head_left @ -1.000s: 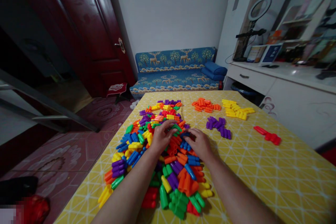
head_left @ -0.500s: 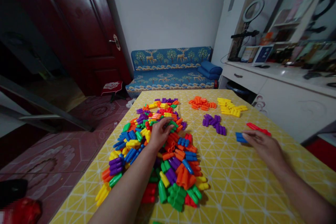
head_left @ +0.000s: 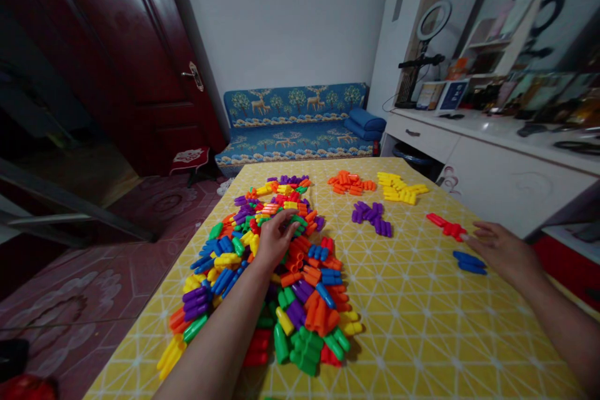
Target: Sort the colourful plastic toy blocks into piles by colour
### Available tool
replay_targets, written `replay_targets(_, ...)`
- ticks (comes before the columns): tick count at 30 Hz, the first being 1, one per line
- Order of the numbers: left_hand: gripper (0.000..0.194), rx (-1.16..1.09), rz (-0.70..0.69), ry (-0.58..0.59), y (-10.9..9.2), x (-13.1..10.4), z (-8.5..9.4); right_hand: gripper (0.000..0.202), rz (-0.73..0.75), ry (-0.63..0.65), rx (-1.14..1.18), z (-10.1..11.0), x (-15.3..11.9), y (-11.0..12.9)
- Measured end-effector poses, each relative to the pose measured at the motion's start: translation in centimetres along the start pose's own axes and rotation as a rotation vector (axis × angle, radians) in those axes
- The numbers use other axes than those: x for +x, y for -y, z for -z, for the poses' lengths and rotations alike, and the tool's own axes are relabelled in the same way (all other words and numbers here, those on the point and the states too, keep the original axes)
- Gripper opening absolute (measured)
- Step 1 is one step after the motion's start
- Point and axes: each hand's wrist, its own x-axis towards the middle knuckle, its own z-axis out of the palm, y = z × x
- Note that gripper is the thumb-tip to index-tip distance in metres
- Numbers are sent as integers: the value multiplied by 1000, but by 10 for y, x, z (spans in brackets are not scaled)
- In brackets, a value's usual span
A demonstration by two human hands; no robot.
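My left hand (head_left: 275, 236) lies over a large mixed heap of plastic building blocks (head_left: 307, 350), fingers apart and slightly bent, with a green block (head_left: 300, 225) beside the fingertips. At the right of the table, my right hand (head_left: 504, 253) is open, its fingers spread. Its fingertips are close to some red blocks (head_left: 450, 229); whether they touch I cannot tell. Just below them lies a blue block (head_left: 469, 262) on the tablecloth, apart from the hand.
Separate groups of purple blocks (head_left: 372, 219), orange blocks (head_left: 350, 183) and yellow blocks (head_left: 402, 189) lie on the yellow patterned tablecloth (head_left: 412, 331). Behind the table is a blue sofa (head_left: 290, 137). A white dresser (head_left: 497, 169) stands to the right.
My right hand has let go of the blue block, now on the tablecloth, and its fingers have opened by the red blocks. My left hand stays over the heap. The view has shifted slightly right.
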Motion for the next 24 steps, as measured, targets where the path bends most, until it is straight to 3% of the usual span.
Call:
replay_targets(3, 27, 1, -8, 7, 2, 0, 0, 23, -92, 248, 64, -11, 20, 13)
replay_targets(7, 27, 7, -5, 10, 3, 0, 0, 16, -50, 217, 0, -25, 31, 30)
replay_targets(10, 26, 11, -5, 5, 2, 0, 1, 23, -46, 205, 4, -28, 28, 33)
replay_targets(14, 25, 22, -1, 6, 0, 0, 1, 33, 133, 174, -77, -17, -1, 19)
replay_targets(18, 25, 15, -1, 20, -2, 0, 1, 33, 376, 274, 20, 4, -44, -8)
replay_targets(24, 25, -4, 1, 20, -4, 0, 0, 39, 355, 209, 95, 31, -67, -38)
